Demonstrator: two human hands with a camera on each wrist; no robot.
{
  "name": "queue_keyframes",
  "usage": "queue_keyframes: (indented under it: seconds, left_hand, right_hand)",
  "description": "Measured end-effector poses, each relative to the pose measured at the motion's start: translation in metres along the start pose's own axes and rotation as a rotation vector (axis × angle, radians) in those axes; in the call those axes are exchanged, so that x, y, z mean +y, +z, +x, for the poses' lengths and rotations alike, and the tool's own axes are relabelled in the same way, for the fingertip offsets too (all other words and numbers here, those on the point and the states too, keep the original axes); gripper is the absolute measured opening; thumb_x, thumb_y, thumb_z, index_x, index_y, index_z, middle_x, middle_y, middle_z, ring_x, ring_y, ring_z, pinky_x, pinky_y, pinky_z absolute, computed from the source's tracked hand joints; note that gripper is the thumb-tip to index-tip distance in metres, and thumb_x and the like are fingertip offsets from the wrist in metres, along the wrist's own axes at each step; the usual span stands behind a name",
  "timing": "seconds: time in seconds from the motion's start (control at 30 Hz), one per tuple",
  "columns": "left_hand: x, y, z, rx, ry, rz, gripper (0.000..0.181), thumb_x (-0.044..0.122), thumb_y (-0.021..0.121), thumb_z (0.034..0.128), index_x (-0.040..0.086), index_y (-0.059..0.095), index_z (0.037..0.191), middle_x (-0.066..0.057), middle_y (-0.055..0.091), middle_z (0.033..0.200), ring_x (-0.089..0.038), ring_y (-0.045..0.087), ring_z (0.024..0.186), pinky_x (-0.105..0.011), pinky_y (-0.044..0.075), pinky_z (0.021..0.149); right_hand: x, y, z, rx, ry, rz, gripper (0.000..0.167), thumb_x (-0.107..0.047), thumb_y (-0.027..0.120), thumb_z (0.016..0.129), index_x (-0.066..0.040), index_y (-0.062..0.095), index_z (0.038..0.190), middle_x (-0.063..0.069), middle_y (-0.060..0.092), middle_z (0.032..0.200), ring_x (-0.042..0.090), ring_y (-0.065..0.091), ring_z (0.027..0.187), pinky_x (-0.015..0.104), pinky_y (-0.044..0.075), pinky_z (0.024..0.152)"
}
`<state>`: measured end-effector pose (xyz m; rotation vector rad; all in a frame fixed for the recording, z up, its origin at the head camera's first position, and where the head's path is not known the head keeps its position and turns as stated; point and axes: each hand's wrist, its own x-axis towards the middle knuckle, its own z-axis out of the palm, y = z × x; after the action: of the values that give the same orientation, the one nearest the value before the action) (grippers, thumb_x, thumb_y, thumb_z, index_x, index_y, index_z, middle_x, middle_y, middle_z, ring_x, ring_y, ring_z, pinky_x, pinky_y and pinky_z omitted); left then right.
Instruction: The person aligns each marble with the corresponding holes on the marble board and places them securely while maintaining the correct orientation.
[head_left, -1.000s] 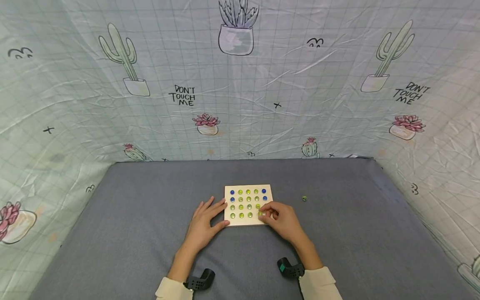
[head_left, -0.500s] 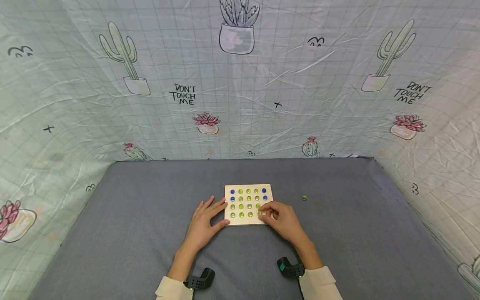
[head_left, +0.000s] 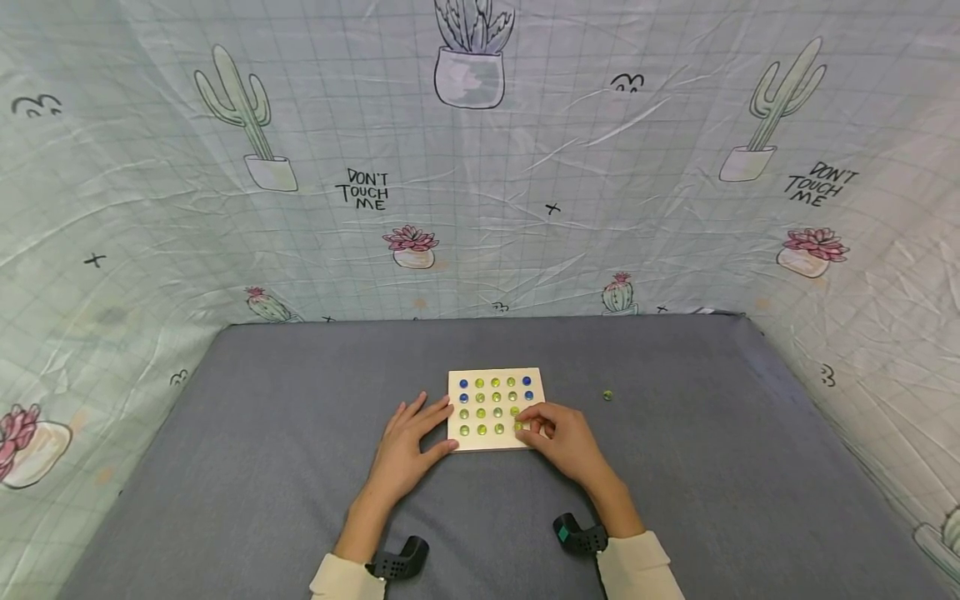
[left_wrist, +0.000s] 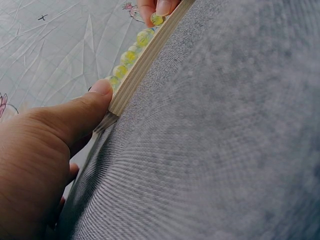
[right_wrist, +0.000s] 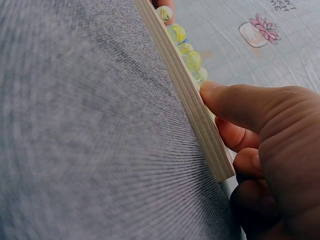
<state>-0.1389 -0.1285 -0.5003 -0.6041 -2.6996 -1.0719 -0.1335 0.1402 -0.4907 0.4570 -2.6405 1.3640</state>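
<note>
A pale wooden board (head_left: 495, 445) lies on the grey cloth, with rows of glass marbles set in it. Most are yellow-green marbles (head_left: 480, 397); a few blue marbles (head_left: 527, 381) sit in the back rows near both sides. My left hand (head_left: 405, 446) rests with spread, fairly straight fingers against the board's left edge, its thumb (left_wrist: 102, 89) at the near corner. Over the near right part of the board, my right hand (head_left: 567, 442) pinches a yellow-green marble (left_wrist: 157, 19) between thumb and finger. The board's far right holes are partly hidden by that hand.
One loose yellow-green marble (head_left: 607, 396) lies on the grey cloth (head_left: 675, 467) to the right of the board. A cactus-print curtain (head_left: 480, 183) rises behind and along both sides. Black wrist cameras (head_left: 401, 560) sit on both wrists.
</note>
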Motion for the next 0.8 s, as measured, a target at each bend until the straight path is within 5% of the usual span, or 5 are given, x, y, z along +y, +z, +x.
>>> queue_keyframes:
  seconds: [0.8]
  left_hand:
    - [0.0006,-0.0022,-0.0005,-0.024,-0.02,-0.008,0.059,0.038,0.075,0.0805,0.013,0.06,0.132,0.0,0.051,0.14,-0.029,0.032,0.138,-0.047,0.012,0.118]
  right_hand:
    - [-0.001,0.0009,-0.0001,0.009,0.016,-0.009,0.013,-0.016,0.078,0.081,-0.016,0.073,0.093,-0.011,0.053,0.067,0.005,0.035,0.05,0.02,0.03,0.046]
